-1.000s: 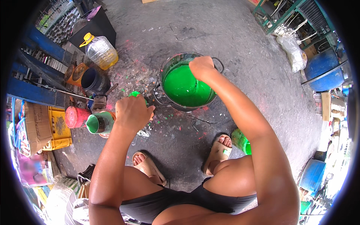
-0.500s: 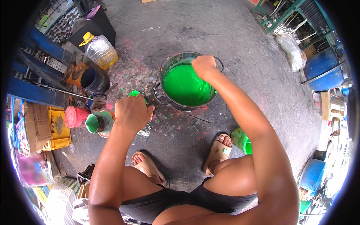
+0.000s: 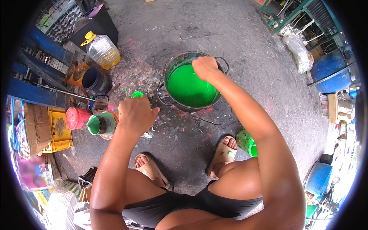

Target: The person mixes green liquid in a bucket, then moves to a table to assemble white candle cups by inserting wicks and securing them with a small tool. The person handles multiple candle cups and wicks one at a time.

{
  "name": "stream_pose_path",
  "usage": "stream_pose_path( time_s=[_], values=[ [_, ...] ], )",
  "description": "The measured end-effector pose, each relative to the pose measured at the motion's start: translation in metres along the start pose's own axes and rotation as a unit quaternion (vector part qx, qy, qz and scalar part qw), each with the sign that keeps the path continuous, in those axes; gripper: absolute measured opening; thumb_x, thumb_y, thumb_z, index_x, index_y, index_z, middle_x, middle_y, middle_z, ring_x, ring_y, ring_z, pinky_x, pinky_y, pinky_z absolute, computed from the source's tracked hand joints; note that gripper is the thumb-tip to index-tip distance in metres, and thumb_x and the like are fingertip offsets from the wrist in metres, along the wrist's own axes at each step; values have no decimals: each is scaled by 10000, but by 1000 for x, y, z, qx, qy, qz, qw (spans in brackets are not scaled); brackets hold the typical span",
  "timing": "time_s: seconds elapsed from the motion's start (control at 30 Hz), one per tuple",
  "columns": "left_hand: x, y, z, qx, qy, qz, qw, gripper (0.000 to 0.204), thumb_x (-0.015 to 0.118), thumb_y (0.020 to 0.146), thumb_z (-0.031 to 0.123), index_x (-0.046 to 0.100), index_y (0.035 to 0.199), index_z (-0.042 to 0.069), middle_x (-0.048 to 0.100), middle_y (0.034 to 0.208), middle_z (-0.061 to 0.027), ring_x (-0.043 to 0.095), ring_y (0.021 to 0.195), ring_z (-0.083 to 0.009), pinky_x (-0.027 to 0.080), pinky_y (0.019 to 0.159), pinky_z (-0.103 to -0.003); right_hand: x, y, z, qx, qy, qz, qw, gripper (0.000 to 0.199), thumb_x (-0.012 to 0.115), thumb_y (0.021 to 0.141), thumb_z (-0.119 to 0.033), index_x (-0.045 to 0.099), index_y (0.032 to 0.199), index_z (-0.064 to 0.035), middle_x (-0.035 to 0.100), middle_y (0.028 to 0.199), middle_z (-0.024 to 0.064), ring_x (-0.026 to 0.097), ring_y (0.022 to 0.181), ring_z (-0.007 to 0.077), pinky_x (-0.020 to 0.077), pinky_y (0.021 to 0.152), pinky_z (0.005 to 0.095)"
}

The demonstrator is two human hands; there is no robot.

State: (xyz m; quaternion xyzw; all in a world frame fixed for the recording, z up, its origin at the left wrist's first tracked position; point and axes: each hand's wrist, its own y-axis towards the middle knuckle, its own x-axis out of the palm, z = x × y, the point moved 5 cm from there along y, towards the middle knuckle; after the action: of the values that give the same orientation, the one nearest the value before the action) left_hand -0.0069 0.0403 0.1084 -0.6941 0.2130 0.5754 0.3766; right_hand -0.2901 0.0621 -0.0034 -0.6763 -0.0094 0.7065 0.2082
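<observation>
1. There was the pot (image 3: 180, 60), dark and two-handled, sitting out ahead of my feet, with bright green liquid (image 3: 189, 86) spread across its inside below the rim!
2. My right hand (image 3: 205, 68) was up over its far right part, close to one handle, fingers curled in; my own knuckles covered the underside, so I couldn't tell whether they were clamped on anything.
3. Over on the other side, my left hand (image 3: 136, 113) was well apart from the pot, back uppermost, thumb out to the right, the other fingers bent out of sight; gripping or not, I couldn't tell.
4. Just past those knuckles, a bright green piece (image 3: 137, 94) peeked out, partly covered by that hand.
5. Close by on my left came a pale green jug (image 3: 108, 124), a pinkish-red container (image 3: 78, 118) just beside it, and a yellow crate (image 3: 60, 143) beyond.
6. Farther up that side stood a dark bucket (image 3: 97, 89), then a clear bottle (image 3: 102, 51) with a yellow cap and yellow liquid inside.
7. Down below, my tan sandals (image 3: 222, 155) were planted apart, and a green-smeared container (image 3: 245, 142) was right near one of them!
</observation>
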Motion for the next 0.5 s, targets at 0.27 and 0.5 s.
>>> stream_pose_path(
  time_s=[0.27, 0.5],
  values=[
    [4, -3, -8, -18, -8, -7, 1000, 486, 738, 937, 501, 759, 958, 16, 780, 871, -171, 782, 845, -352, 609, 743, -456, 11, -9, -11, -13, -105, -280, 954, 221, 709, 868, -142, 842, 1041, -175, 813, 1096, 77, 775, 1034, 314, 596, 836, 479],
    [3, 1, 1, 2, -30, -37, 999, 539, 712, 942, 514, 707, 1002, -21, 751, 845, -221, 752, 838, -421, 581, 766, -509, 12, -7, -7, -52, 129, 22, 990, 142, 687, 905, -117, 799, 940, -37, 784, 1012, 210, 769, 979, 372, 604, 793, 492]
  ],
)
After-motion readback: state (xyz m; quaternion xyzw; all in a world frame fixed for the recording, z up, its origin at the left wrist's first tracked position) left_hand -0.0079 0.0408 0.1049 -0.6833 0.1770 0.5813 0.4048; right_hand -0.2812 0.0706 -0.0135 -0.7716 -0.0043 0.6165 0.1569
